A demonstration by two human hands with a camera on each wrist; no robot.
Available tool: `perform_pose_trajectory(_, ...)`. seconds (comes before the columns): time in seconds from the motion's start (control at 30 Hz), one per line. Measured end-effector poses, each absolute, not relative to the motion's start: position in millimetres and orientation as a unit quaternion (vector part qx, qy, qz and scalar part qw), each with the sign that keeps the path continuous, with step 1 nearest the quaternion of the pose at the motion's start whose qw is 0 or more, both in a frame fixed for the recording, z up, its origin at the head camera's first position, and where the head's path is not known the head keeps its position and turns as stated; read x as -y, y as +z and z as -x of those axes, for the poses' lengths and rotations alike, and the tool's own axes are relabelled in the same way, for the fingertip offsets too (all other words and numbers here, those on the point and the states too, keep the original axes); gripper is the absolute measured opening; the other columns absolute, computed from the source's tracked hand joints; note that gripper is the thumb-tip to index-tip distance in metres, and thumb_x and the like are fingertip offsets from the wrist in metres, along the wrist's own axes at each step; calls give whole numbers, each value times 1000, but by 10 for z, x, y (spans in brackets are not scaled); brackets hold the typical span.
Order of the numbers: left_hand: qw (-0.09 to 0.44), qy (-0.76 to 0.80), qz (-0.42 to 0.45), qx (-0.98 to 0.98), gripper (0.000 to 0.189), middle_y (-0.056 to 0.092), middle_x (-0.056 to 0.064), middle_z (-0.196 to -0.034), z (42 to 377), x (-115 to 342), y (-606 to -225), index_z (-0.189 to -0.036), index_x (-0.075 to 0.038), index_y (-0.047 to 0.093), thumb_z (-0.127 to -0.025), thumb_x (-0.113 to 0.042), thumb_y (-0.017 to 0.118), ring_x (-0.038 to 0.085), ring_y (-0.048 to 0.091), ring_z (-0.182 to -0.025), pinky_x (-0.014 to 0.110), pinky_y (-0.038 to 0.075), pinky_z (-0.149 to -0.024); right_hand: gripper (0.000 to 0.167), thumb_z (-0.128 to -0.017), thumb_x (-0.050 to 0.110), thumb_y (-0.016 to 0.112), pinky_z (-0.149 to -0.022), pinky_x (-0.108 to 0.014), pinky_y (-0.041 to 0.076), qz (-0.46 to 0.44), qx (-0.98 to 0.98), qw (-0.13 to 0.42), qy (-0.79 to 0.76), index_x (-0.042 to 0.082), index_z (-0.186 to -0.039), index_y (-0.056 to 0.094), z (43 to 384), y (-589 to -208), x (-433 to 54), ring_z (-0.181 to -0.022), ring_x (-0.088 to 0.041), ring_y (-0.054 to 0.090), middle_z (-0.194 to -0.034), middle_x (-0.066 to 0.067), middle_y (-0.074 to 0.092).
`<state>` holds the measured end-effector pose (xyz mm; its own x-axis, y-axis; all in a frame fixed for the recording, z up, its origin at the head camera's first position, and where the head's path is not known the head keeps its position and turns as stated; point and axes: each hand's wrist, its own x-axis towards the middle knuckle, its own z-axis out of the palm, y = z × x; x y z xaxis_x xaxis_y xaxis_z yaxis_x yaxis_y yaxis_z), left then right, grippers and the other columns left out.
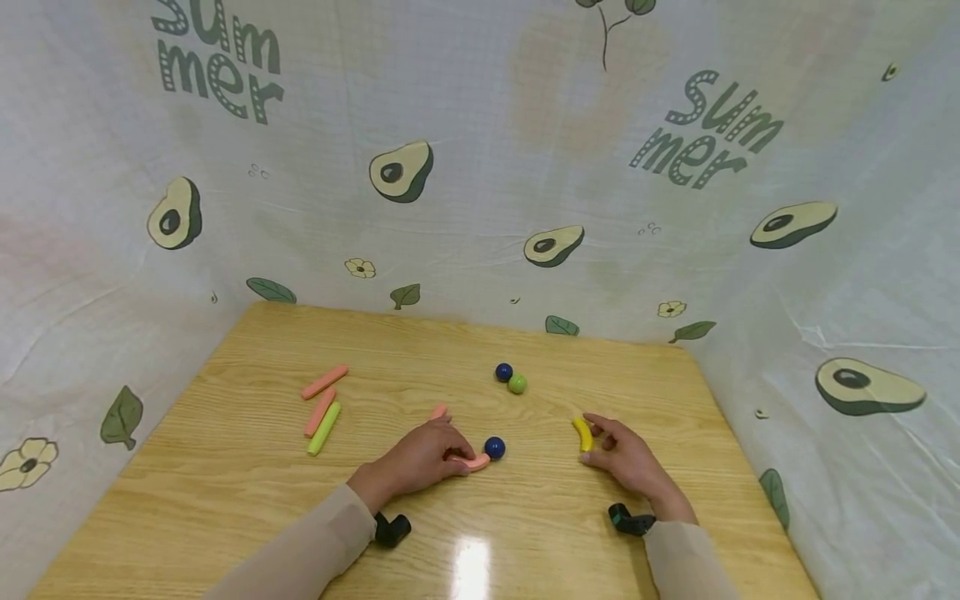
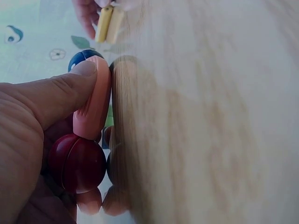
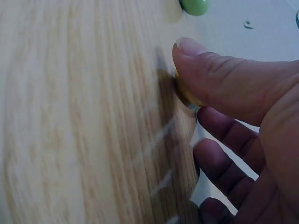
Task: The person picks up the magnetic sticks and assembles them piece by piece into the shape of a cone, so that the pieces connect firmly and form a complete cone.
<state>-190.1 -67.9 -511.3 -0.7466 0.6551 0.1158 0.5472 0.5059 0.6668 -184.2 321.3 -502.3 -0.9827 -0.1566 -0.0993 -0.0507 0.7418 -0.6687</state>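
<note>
My left hand [image 1: 427, 457] holds a curved pink piece [image 1: 477, 462] between thumb and fingers, low over the wooden table. In the left wrist view the thumb presses along the pink piece's side. A dark red ball [image 2: 77, 163] sits at its near end; the hand hides this ball in the head view. By the other end is a dark blue ball [image 1: 494, 448]. To the right, my right hand [image 1: 628, 460] pinches a curved yellow piece [image 1: 582, 435] between thumb and index finger; the thumb mostly covers it in the right wrist view.
Two straight pink sticks [image 1: 325, 382] and a yellow-green stick [image 1: 324, 428] lie on the left of the table [image 1: 247, 467]. Another pink piece [image 1: 439, 412] shows behind my left hand. Farther back, a blue ball [image 1: 504, 372] and a green ball [image 1: 517, 383] sit together. Printed cloth surrounds the table.
</note>
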Motion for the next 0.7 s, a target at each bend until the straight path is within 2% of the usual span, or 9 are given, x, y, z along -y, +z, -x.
perform_pose_trajectory(0.2,83,352,-346,-866,17,75,-13,-100,1906,667,-5112,-113,-18,82,-98,-21,78,1,65,-100,47,25,-129,82,-94,25,82,-76,-27,42,98,-927,110,-344,12,-163,40,1887,-4980,-3263,-83,-15,50,-115,-6,60)
perform_pose_trajectory(0.33,81,348,-349,-866,16,74,-14,-99,1907,673,-5110,-113,-17,82,-97,-21,78,1,65,-98,49,25,-129,75,-96,21,79,-74,-26,42,139,-918,127,-350,8,-161,43,1905,-4956,-3284,-78,-13,50,-107,-6,60)
perform_pose_trajectory(0.43,80,350,-353,-864,16,74,-13,-99,1899,680,-5099,-113,-16,82,-97,-20,78,1,65,-98,51,26,-128,69,-96,20,79,-72,-26,41,129,-916,128,-357,7,-157,49,1905,-4962,-3251,-78,-15,49,-103,-6,59)
perform_pose_trajectory(0.57,85,352,-349,-864,16,73,-15,-99,1901,678,-5099,-113,-17,82,-98,-21,77,0,65,-98,50,25,-129,71,-93,27,83,-75,-28,42,98,-927,115,-343,9,-154,51,1899,-4985,-3214,-80,-16,49,-105,-5,58)
perform_pose_trajectory(0.7,89,353,-346,-865,15,72,-17,-97,1904,669,-5104,-112,-19,82,-98,-22,78,-2,63,-95,48,24,-130,85,-90,34,86,-89,-39,46,84,-938,96,-323,11,-160,44,1886,-4982,-3207,-97,-22,52,-121,-9,59)
